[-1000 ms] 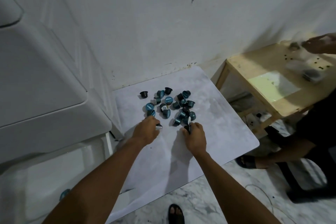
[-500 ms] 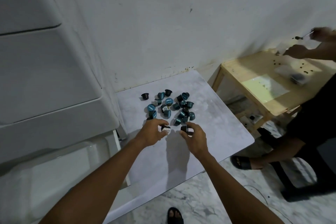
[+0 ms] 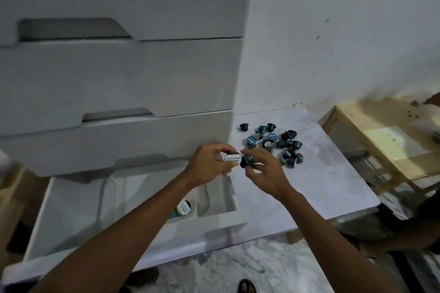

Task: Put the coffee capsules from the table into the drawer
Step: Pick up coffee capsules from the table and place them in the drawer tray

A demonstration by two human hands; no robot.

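Coffee capsule with a white printed lid (image 3: 232,156) is pinched between the thumb and curled fingers of the left hand (image 3: 209,164). Just beside it, the right hand (image 3: 264,171) pinches a dark capsule (image 3: 246,162) in its fingertips. Both hands hang where the white table (image 3: 321,185) meets the open drawer (image 3: 71,209). Behind the right hand, a heap of teal and black capsules (image 3: 278,144) lies on the table near the wall. The drawer, lowest in the white drawer unit (image 3: 119,78), is pulled out. In it, a white-lidded capsule in the drawer (image 3: 183,207) shows beside the left forearm, which hides part of the inside. Right of the table stands a wooden side table (image 3: 381,140), with another person (image 3: 404,233) crouched next to it.
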